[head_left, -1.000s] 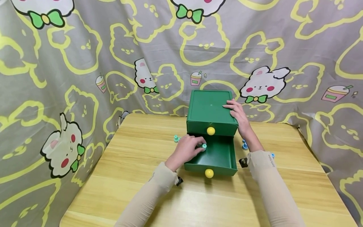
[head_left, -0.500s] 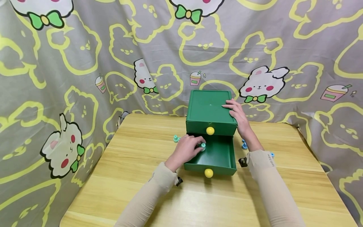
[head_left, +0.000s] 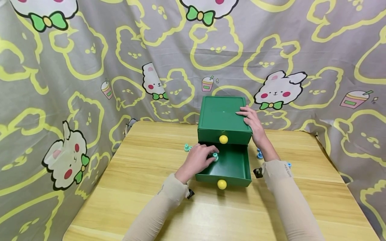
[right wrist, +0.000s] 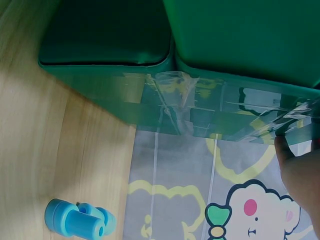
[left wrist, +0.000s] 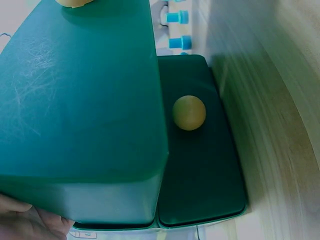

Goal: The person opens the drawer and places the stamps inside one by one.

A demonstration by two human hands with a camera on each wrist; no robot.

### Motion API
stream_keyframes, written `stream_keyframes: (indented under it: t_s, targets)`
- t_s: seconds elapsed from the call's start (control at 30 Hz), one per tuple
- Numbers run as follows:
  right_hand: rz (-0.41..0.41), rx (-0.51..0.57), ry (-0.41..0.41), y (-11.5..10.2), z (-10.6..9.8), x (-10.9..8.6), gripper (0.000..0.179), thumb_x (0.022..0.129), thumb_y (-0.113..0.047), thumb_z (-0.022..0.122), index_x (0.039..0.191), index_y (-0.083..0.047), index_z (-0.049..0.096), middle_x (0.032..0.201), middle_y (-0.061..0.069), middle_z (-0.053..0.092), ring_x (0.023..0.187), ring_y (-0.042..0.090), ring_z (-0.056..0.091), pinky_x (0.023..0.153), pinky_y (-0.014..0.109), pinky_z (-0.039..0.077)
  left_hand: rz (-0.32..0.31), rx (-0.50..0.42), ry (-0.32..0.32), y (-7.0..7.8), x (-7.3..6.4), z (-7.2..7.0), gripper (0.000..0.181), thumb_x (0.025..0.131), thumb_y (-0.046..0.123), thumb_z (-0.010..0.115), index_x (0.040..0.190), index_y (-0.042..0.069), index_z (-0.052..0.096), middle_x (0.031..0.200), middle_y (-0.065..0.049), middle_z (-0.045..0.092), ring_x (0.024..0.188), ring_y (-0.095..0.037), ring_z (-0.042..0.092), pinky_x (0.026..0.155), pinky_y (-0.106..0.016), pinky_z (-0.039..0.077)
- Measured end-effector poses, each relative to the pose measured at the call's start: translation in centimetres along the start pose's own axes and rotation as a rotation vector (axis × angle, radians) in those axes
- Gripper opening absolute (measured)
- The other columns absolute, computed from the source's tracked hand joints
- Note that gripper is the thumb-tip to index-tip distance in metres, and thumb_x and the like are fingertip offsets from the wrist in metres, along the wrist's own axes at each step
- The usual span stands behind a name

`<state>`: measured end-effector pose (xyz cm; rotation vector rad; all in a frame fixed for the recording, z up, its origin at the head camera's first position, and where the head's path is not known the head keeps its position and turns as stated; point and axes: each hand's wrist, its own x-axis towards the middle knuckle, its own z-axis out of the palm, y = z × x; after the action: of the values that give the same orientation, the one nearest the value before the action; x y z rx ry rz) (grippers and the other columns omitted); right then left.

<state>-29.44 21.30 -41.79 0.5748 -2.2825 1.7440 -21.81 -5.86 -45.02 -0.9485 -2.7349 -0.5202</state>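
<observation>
A green drawer cabinet [head_left: 224, 112] stands on the table, one drawer [head_left: 232, 167] pulled out toward me. My left hand [head_left: 197, 157] reaches over that drawer's left side. Its thumb and fingertips pinch a mint-green stepped peg [head_left: 215, 158] inside the drawer. In the left wrist view the left fingers [left wrist: 30, 222] show at the lower left corner, and the peg is out of sight behind the drawer. My right hand [head_left: 253, 122] rests on the right edge of the cabinet's top, fingers stretched across it. A fingertip against the cabinet side shows in the right wrist view.
Mint-green pegs [head_left: 187, 147] stand left of the cabinet. Blue pegs [head_left: 259, 154] are on its right, partly behind the right forearm. The drawer above [head_left: 208, 135] and the one below [left wrist: 200, 165] are closed, each with a yellow knob. A patterned curtain [head_left: 178, 47] hangs behind the table.
The mint-green peg in the left hand's pinch has turned more upright and sunk slightly into the drawer. The right hand has stayed on the cabinet.
</observation>
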Motion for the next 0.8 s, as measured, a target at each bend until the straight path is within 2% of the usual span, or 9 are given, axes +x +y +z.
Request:
stream_keyframes:
  t_s: [0.2,0.8]
  targets:
    - [-0.005,0.006,0.003,0.76,-0.02,0.06,0.045,0.110,-0.018,0.033,0.142,0.004,0.058,0.166,0.012,0.030,0.162,0.025,0.002,0.128,0.061,-0.001,-0.011,-0.011,-0.008,-0.07,-0.03,0.11,0.019,0.096,0.028,0.076,0.115,0.023,0.076,0.104,0.006,0.078,0.090,-0.014,0.068,0.082,-0.031,0.049]
    - [-0.021,0.036,0.014,0.87,0.14,0.24,0.045,0.109,-0.016,0.034,0.140,0.009,0.056,0.165,0.016,0.029,0.162,0.029,0.001,0.129,0.057,-0.003,-0.015,-0.042,-0.011,-0.10,-0.07,-0.03,0.020,0.097,0.029,0.076,0.115,0.022,0.077,0.108,0.006,0.078,0.092,-0.015,0.068,0.085,-0.034,0.052]
